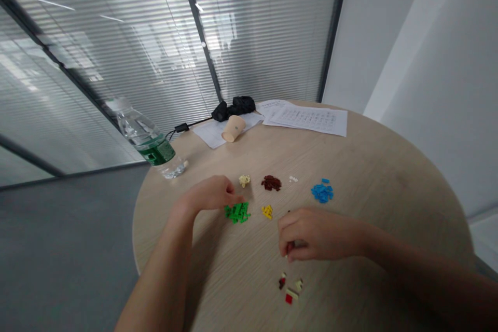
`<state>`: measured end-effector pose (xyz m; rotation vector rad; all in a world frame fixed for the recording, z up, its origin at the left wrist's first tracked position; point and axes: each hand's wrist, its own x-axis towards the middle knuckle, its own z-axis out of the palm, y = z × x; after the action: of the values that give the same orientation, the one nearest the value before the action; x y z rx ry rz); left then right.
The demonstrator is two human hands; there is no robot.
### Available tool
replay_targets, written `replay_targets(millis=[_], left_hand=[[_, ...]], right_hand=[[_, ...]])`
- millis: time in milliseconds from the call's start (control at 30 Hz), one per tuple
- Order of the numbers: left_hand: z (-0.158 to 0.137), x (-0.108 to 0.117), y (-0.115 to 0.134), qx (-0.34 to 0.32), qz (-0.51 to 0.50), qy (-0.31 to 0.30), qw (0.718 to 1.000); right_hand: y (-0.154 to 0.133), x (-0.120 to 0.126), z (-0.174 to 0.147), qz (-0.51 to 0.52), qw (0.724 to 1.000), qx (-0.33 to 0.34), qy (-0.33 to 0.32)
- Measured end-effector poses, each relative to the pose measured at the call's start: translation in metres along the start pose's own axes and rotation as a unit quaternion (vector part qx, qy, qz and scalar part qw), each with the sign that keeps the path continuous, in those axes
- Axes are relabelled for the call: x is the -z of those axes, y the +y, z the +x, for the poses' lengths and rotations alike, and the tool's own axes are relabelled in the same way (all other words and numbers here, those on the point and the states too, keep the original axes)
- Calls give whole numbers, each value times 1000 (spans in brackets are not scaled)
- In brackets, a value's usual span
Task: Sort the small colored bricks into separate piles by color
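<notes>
My left hand (pixel 213 193) is just above the left edge of a heap of small green bricks (pixel 237 212), its fingers curled together; what they hold, if anything, is hidden. Beside its fingertips lies a little heap of cream bricks (pixel 244 181). My right hand (pixel 307 234) hovers over the table to the right of a small yellow pile (pixel 267 211). Its thumb and fingers are closed, and whatever may be between them cannot be made out. Nearer to me are several loose pieces, among them a red brick (pixel 288 299) and a cream strip (pixel 292 293).
Dark brown bricks (pixel 271 182), a few white pieces (pixel 293 179) and blue bricks (pixel 322 192) lie farther back on the round table (pixel 381 166). Behind them are a tipped paper cup (pixel 233 128), printed sheets (pixel 307 118), a black bundle (pixel 243 105) and a water bottle (pixel 155 150).
</notes>
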<state>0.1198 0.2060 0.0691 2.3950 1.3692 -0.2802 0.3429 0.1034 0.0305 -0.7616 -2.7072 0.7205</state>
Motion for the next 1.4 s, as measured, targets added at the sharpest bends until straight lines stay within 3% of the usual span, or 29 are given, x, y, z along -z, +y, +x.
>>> replay_targets(millis=[67, 133, 200, 267, 467, 567, 667, 767, 867, 933, 1033, 1400], left_hand=[[2, 1, 5, -31, -55, 85, 994], [4, -1, 16, -86, -154, 117, 977], [5, -5, 30, -159, -247, 61, 954], [6, -12, 44, -225, -318, 19, 921], [11, -28, 62, -261, -392, -30, 881], [12, -26, 59, -261, -380, -16, 887], [11, -19, 47, -204, -275, 74, 937], [12, -11, 31, -87, -65, 198, 974], [15, -8, 19, 5, 69, 201, 977], [17, -8, 15, 26, 98, 181, 978], [19, -11, 15, 30, 104, 163, 981], [27, -18, 9, 66, 111, 147, 981]], right_hand=[[2, 3, -1, -10, 997, -10, 76], [5, 7, -3, -28, 982, -33, 184], [8, 11, -4, -48, 956, -57, 283], [11, 14, -5, -65, 935, -69, 341], [13, 15, -5, -75, 926, -60, 366], [12, 15, -5, -77, 925, -67, 365], [9, 15, -6, -69, 935, -76, 341], [5, 12, -6, -7, 978, -35, 206], [0, 6, -6, 70, 997, 20, 18], [-2, 2, -5, 102, 993, 30, -50], [-2, -1, -5, 124, 989, 26, -80], [0, -4, -5, 105, 989, 10, -100]])
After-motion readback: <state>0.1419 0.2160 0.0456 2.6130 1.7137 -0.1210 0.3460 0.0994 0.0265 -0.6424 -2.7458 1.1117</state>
